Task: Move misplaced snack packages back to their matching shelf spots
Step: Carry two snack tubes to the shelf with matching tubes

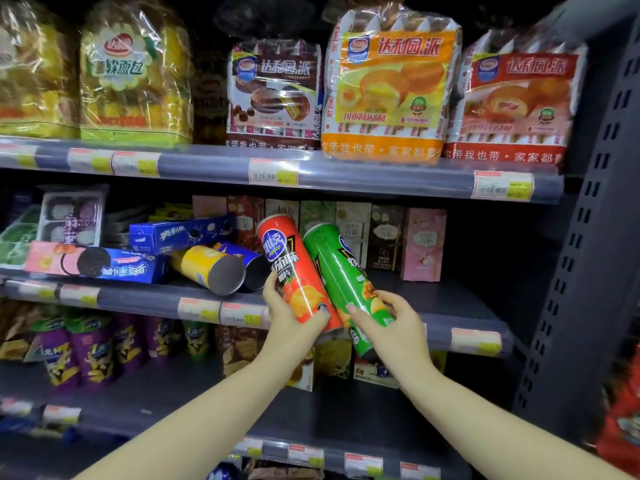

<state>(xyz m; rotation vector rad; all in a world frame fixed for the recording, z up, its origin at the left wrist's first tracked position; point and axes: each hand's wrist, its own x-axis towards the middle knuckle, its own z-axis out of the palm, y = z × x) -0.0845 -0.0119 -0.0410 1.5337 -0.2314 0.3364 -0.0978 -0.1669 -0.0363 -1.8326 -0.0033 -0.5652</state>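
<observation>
Two chip tubes are lifted at once: the left hand (289, 317) grips the red can (298, 268), the right hand (391, 323) the green can (341, 271). Both tilt toward eleven o'clock over the middle shelf (460, 303), probably for standing upright; the yellow can (207, 268) lies at nine o'clock.

Red can (297, 268), green can (343, 271), tilted, seemingly touching

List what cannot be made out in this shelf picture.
- Head view: print on the price tags is too small and blurred.
- The blue can lies mostly hidden behind the yellow can.
- The bottom of the green can is covered by the right hand.
- The red can base is hidden by the left hand.
- The red package is cut off by the right edge.
</observation>
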